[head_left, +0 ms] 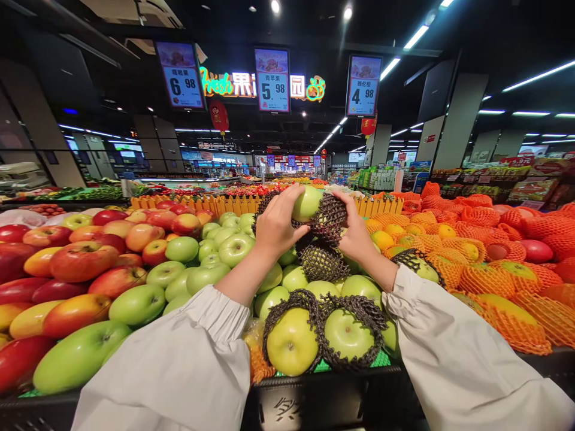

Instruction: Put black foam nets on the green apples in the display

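Both my hands are raised over the green apples in the middle of the display. My left hand is closed around the left side of a green apple. A black foam net covers the right part of that apple, and the fingers of my right hand are closed on the net's right side. Just below, another netted apple lies on the pile. Nearest me sit two green apples in black nets, a yellowish one and a greener one, their bare ends facing me.
Red and yellow apples fill the left side. Oranges in orange foam nets and red-netted fruit lie on the right. A black crate edge runs along the front, a low yellow fence behind. Price screens hang overhead.
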A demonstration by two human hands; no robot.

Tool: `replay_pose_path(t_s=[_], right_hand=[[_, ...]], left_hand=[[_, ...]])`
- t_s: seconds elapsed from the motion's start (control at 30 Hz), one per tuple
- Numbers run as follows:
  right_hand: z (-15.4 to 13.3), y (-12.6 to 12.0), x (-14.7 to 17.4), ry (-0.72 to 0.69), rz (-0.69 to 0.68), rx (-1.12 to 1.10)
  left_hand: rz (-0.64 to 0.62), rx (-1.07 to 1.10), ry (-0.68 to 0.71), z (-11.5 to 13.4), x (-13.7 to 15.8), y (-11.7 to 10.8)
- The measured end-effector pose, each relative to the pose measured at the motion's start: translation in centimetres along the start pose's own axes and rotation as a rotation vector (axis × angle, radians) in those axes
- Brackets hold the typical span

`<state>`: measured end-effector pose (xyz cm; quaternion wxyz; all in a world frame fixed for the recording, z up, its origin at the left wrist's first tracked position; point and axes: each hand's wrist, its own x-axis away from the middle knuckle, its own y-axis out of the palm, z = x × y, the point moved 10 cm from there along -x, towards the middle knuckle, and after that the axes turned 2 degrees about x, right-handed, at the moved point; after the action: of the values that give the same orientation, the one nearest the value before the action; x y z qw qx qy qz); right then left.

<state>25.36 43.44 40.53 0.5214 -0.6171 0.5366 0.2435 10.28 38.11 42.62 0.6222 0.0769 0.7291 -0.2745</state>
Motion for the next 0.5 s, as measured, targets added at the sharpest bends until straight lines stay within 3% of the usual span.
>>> replay_pose_path(t_s=[0.2,0.5], right_hand=[[1.3,2.1,0.3,0.082,-0.175,0.000],[-0.4,-0.1,0.2,-0.031,0.005,0.035]], left_hand=[[-0.016,0.019,0.043,0.4,0.0,0.2],[-0.226,0.083,0.192,1.8,0.1,2.4]])
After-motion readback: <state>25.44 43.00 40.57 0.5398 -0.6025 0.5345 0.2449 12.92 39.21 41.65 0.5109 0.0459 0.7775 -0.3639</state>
